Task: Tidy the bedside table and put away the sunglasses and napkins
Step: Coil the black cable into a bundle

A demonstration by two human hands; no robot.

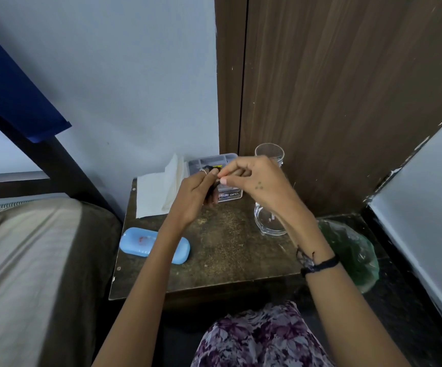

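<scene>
Above the back of the bedside table [222, 250], both hands hold a small dark thing [213, 187] that looks like the folded sunglasses, mostly hidden by fingers. My left hand [197, 193] grips it from the left. My right hand [257, 180] pinches its top end with thumb and forefinger. A closed light-blue glasses case [137, 243] lies at the table's front left, partly under my left forearm. White napkins [156, 190] lie unfolded at the back left, one edge standing up.
A grey compartment tray [215, 160] sits at the back behind my hands, with a clear glass jug [268, 218] to its right. A green plastic bag [352, 250] lies on the floor at the right. The bed [29, 260] borders the table's left side.
</scene>
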